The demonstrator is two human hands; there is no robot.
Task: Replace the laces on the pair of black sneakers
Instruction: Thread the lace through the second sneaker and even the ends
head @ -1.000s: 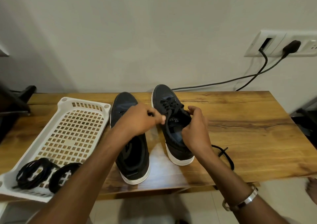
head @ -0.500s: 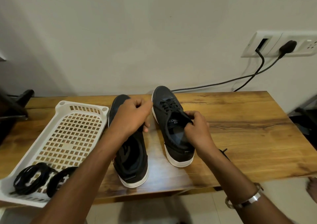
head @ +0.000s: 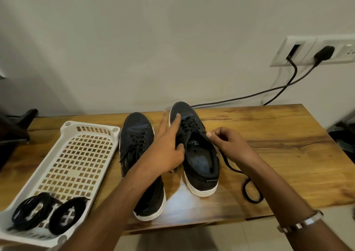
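Note:
Two black sneakers with white soles stand side by side on the wooden table (head: 278, 135), toes toward the wall. The left sneaker (head: 138, 135) has its lace in the eyelets. My left hand (head: 167, 147) reaches across to the right sneaker (head: 199, 154), fingers stretched along its left side and toe, thumb at the collar. My right hand (head: 228, 145) pinches the lace at the right sneaker's upper eyelets. The loose black lace end (head: 247, 185) trails right of that shoe and loops near the table's front edge.
A white slotted plastic basket (head: 76, 154) lies at the left with two coiled black laces (head: 48, 214) in its near end. Black cables (head: 249, 97) run from a wall socket (head: 311, 52) behind the table. A dark object (head: 11, 131) sits at far left.
My left hand opened and slid from above the left sneaker onto the right sneaker's side. My right hand shifted right, drawing the lace end out beside the shoe.

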